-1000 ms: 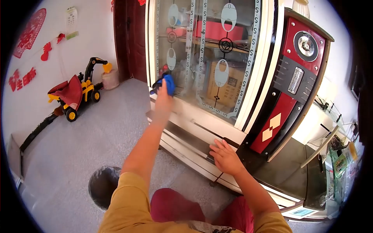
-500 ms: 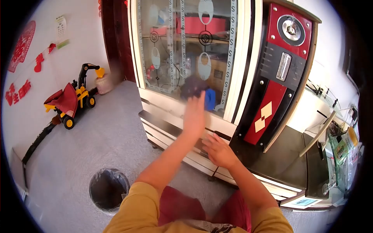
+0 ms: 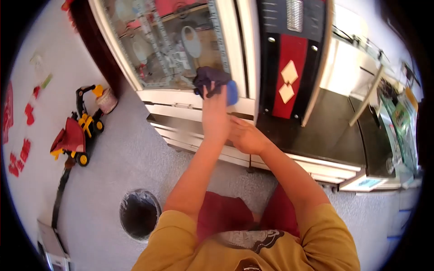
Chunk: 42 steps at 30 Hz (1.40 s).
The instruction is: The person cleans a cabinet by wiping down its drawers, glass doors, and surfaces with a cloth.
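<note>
from my seat far away i see the left hand [image 3: 214, 105] gripping a dark cloth [image 3: 209, 77], with its fingers laid over it. the cloth is just past the fingertips, at the low end of the glass door [image 3: 174, 54]. a blue piece [image 3: 232, 93] pokes out to the right of that hand; i can't tell if it is part of the cloth. the right hand [image 3: 246, 135] is just below and to the right, close by the left wrist [image 3: 214, 134]. its fingertips are partly hidden there, so i can't tell if it grips anything or just rests on the cabinet front [image 3: 169, 110]. i think the two hands could bump, because they are so close. the cloth could slip, since it is all bunched up and the fingers seem to be mostly on top. a loose fold could catch on the white frame [image 3: 233, 40], up and right of the left hand. the black bin [image 3: 131, 202] is well below and left of that hand, near the left sleeve [image 3: 176, 228], so a careless step could tip it.
</note>
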Each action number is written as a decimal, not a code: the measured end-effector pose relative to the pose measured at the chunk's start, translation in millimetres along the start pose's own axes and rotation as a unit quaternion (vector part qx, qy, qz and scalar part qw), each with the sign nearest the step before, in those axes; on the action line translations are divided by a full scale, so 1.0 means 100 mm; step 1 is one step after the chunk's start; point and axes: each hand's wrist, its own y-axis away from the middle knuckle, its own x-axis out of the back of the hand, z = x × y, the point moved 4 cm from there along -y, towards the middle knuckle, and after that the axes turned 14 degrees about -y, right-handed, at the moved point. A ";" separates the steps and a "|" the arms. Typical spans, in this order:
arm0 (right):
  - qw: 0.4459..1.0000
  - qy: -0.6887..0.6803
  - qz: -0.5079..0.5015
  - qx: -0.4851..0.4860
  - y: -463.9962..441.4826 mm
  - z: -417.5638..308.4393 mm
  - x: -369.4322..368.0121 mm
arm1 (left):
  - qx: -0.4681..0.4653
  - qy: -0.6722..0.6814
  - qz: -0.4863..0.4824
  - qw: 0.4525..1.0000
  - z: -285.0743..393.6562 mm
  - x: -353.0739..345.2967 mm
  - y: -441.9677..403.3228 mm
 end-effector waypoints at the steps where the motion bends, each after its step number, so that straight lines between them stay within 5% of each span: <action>1: 0.999 0.029 -0.004 0.029 0.04 -0.01 0.01 | 0.004 0.001 0.013 1.000 0.04 0.01 0.03; 12: 0.967 0.003 0.211 -0.140 1.08 -0.47 0.27 | -0.058 0.040 -0.183 0.981 0.32 -0.37 1.01; 14: 0.950 0.002 0.252 -0.185 1.32 -0.51 0.41 | -0.121 -0.007 -0.117 0.986 0.50 -0.39 1.27; 19: 0.918 -0.002 0.330 -0.218 1.67 -0.52 0.58 | -0.098 -0.029 -0.153 0.983 0.91 -0.13 1.13; 23: 0.922 0.057 0.281 -0.262 1.44 -0.56 0.56 | -0.138 -0.029 -0.052 0.989 1.10 -0.19 1.02; 28: 0.914 0.130 0.179 -0.339 1.20 -0.51 0.47 | -0.137 -0.030 -0.145 0.979 1.13 -0.30 0.80; 32: 0.911 0.049 0.145 -0.382 1.21 -0.31 0.53 | -0.133 0.013 -0.155 0.979 1.08 -0.28 0.78; 36: 0.906 -0.149 0.260 -0.298 1.12 -0.29 0.58 | -0.110 0.113 -0.175 0.972 1.00 -0.17 0.86; 42: 0.945 0.013 0.158 -0.286 0.98 -0.49 0.15 | -0.075 0.168 -0.162 0.970 0.65 -0.11 1.16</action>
